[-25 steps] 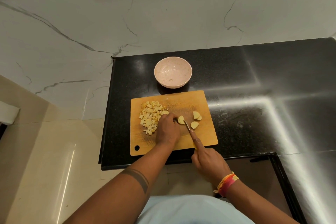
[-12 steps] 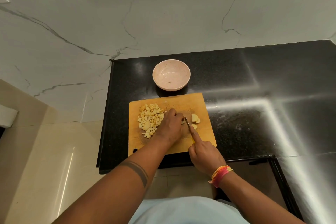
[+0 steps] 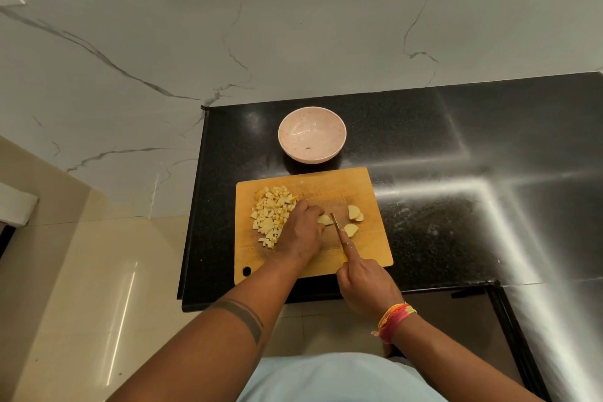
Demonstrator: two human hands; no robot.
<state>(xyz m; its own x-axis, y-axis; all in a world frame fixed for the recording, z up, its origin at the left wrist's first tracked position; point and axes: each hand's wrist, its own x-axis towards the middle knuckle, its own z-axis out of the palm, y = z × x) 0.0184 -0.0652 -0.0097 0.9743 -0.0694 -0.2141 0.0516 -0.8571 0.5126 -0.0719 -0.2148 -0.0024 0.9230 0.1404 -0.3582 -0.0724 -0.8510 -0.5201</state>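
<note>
At lower centre the knife (image 3: 336, 226) is gripped by the right hand (image 3: 365, 287), forefinger laid along its spine. The wedge (image 3: 325, 220) at mid-frame is pinned on the cutting board (image 3: 370, 254) by curled fingers of the left hand (image 3: 303, 233) (best kept tucked clear of the blade). Farther up, the pink bowl (image 3: 311, 135) on the desk (image 3: 424, 140) is seen nearly empty.
</note>
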